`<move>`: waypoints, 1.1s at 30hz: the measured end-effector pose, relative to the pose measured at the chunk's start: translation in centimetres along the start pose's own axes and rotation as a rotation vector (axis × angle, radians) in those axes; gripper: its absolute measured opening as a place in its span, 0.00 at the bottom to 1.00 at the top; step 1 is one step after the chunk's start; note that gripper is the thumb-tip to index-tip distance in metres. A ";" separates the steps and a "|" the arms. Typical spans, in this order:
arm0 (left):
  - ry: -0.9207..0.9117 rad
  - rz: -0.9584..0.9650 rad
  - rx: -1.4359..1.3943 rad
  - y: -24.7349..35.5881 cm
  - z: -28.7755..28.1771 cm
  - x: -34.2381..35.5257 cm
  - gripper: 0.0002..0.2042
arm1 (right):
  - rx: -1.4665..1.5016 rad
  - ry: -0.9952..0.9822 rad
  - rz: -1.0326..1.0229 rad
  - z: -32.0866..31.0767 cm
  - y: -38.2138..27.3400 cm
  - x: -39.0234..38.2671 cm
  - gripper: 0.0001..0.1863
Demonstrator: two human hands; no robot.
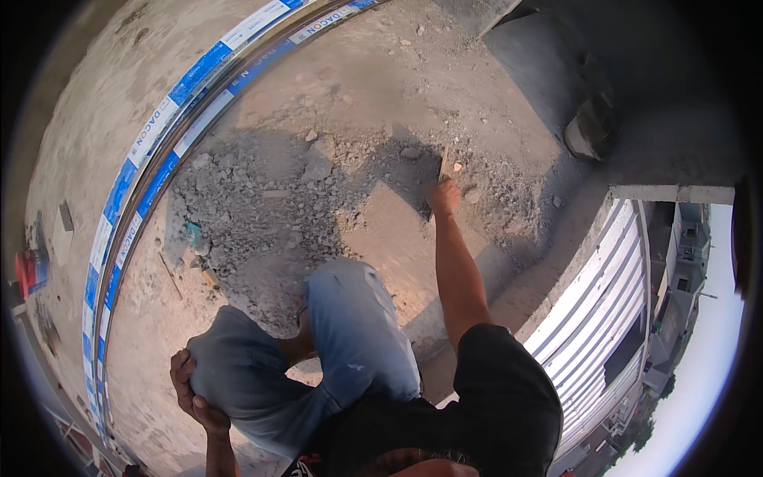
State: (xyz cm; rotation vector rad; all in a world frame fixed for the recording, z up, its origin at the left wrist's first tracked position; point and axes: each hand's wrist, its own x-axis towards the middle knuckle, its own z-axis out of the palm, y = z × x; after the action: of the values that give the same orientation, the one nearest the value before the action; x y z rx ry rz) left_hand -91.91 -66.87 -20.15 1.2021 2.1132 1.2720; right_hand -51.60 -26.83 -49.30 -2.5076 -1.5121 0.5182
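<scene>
My right hand [444,196] reaches forward with the arm stretched out and is closed round a thin, flat, light-brown strip [443,164], which looks like wood. It stands nearly on edge over grey rubble [270,191] and dust, and its lower part is hidden by the hand. I cannot tell whether its edge touches the ground. My left hand [191,393] rests against the outer side of my bent left knee [230,342], fingers curved over the denim and thumb apart. It holds no tool.
Long bars [171,131] wrapped in blue and white film run along the left. A bucket-like container [588,131] lies in shadow at the right. Beyond a low concrete edge [572,278] is a white corrugated roof [592,318]. A small teal scrap [193,232] lies by the rubble.
</scene>
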 end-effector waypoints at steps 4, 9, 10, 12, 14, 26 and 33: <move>0.028 -0.014 -0.018 -0.2 -0.3 -0.5 0.32 | 0.010 -0.050 -0.053 2.5 -7.3 0.1 0.18; 0.046 -0.013 -0.036 -0.1 -0.6 -0.9 0.32 | 0.092 -0.148 -0.096 3.5 -11.2 -1.4 0.20; 0.054 -0.002 -0.043 0.0 -0.7 -0.8 0.32 | 0.125 -0.174 -0.094 3.9 -12.8 -1.9 0.20; 0.043 0.005 -0.043 0.1 -0.8 -0.7 0.32 | 0.155 -0.213 -0.134 4.4 -15.4 -3.5 0.20; 0.030 0.022 -0.044 0.1 -0.6 -0.6 0.31 | 0.159 -0.225 -0.215 5.1 -17.0 -4.4 0.19; -0.067 0.123 -0.065 0.8 1.1 -0.2 0.30 | 0.522 -0.414 -0.363 6.4 -25.2 -14.4 0.18; 0.047 0.057 -0.073 0.5 -0.4 -1.7 0.29 | 0.467 -0.086 -0.391 -1.4 -7.0 -10.6 0.13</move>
State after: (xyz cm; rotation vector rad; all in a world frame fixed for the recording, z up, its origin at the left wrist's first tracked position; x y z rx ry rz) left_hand -90.99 -68.32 -19.68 1.2200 2.0601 1.4031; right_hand -61.36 -32.86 -43.61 -1.8096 -1.6270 0.8067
